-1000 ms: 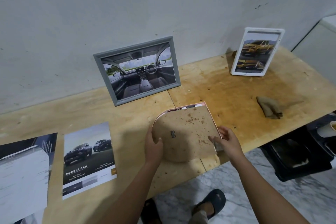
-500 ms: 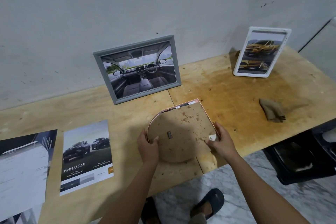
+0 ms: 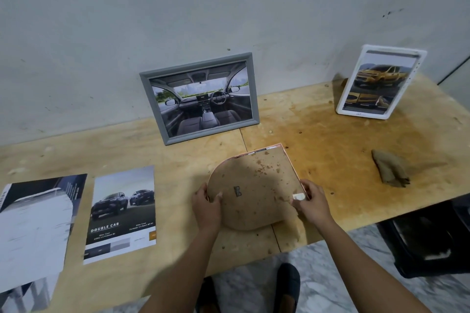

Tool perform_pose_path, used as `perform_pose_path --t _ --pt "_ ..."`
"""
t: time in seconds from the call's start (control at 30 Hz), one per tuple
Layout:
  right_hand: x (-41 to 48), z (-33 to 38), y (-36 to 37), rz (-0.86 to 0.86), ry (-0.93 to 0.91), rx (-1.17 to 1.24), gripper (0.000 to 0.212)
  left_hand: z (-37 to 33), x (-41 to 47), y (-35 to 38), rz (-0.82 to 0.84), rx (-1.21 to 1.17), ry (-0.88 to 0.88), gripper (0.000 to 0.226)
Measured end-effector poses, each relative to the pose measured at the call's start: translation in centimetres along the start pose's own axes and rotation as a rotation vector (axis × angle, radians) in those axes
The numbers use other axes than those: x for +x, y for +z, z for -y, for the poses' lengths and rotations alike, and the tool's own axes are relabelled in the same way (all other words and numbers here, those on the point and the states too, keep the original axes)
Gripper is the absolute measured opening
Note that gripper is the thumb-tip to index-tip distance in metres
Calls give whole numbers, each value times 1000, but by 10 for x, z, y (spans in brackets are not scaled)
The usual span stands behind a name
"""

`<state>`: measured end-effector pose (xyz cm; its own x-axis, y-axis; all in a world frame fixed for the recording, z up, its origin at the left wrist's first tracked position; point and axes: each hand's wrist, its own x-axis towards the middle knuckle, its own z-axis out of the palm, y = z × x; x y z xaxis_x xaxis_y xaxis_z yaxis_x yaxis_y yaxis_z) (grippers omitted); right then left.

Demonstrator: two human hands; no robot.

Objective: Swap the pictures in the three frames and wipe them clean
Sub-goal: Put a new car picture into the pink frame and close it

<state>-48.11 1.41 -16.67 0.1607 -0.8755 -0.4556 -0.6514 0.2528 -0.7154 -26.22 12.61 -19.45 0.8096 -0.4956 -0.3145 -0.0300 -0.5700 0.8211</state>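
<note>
Centrally, near the front edge of a worn plywood table (image 3: 330, 140), a picture frame (image 3: 254, 180) lies face down. Its brown, speckled backing board faces up, rounded on the left side and square on the right. A small metal hanger clip (image 3: 237, 191) sits at the middle of the backing.

Both bare hands grip this face-down frame. The left hand (image 3: 206, 204) clasps its rounded left edge, with the thumb on top of the backing and the fingers curled beneath. The right hand (image 3: 311, 204) pinches its right edge, fingertips beside a small white label (image 3: 298, 196).

Behind the face-down frame and slightly left, a grey frame (image 3: 195, 64) stands leaning against the wall, showing a car interior. Behind it and well to the right, a white frame (image 3: 361, 113) stands upright, showing a yellow pickup truck. To the right of the face-down frame, well apart, lies a crumpled brown cloth (image 3: 390, 169).

To its left, a loose print (image 3: 122, 211) of two dark trucks, reading "DOUBLE CAB", lies flat. Farther left lies a second loose print (image 3: 35, 221), mostly white and dark.
</note>
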Motion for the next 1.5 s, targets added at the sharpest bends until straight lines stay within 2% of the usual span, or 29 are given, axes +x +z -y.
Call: perform_pose_path --t 0.2,0.4,0.6,0.8,0.97,1.03,1.1,1.17,1.23,1.33,1.4,1.5 --pt "12 3 4 -13 2 -42 55 -5 6 3 -56 -3 15 54" --pt "33 -20 6 -14 27 -91 51 5 8 0 8 -25 23 57" --pt "12 11 6 -75 -3 -153 65 6 -1 -3 62 -28 79 71" --pt "15 13 11 -88 1 -184 66 3 2 -4 20 -5 80 67" --pt "16 17 9 -71 37 -217 59 0 0 -2 -18 11 59 62" --pt "16 23 9 -57 41 -286 58 -2 2 1 -31 20 61 58" --pt "15 28 14 -107 -84 -431 59 -6 4 4 -41 35 61 56" --pt "11 32 21 -156 -359 -512 63 -9 4 5 -30 54 54 56" --pt "5 35 32 -10 -487 -553 80 -8 7 2 7 52 36 59" --pt "-1 31 49 244 -410 -708 108 -6 10 -4 103 23 6 60" --pt "-2 28 54 271 -376 -779 113 -6 9 -6 165 4 3 62" --pt "-2 36 58 277 -343 -784 116 -7 8 -8 137 22 23 63"
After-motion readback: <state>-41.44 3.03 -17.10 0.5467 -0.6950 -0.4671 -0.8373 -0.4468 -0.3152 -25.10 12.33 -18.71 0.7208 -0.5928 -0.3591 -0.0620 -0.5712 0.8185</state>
